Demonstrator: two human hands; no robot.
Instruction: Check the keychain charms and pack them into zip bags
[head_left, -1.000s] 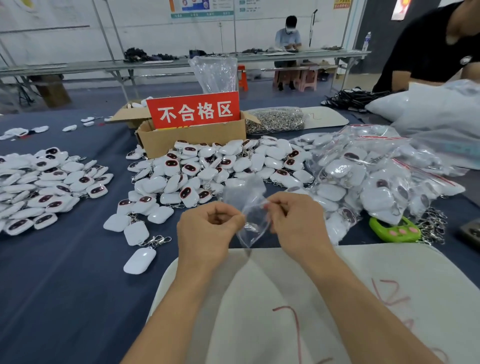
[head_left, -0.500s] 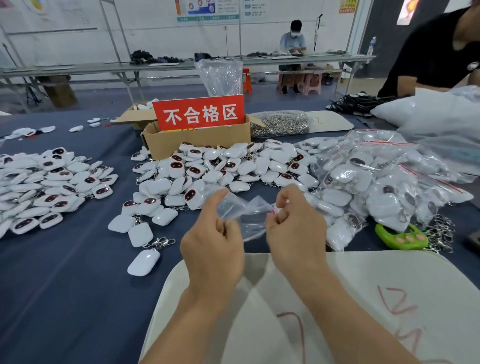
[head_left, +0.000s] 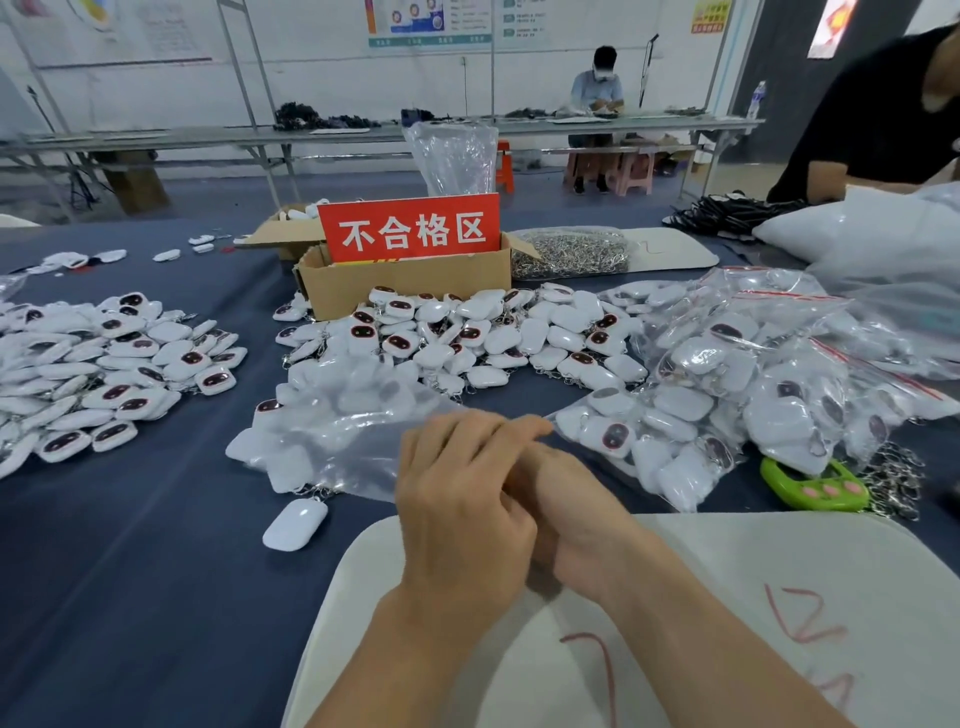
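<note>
Two hands (head_left: 462, 509), one zip bag (head_left: 353, 447), two boxes (head_left: 405, 288), one red sign (head_left: 410, 228), three charm heaps (head_left: 467, 332).

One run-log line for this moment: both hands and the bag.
left hand: holds zip bag | right hand: under left, grip hidden | bag: clear, extends left

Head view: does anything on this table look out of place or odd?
A green gadget lies at the right beside the bagged charms, the only coloured piece among white ones. One white charm lies alone near the white pad. Nothing looks broken.
</note>
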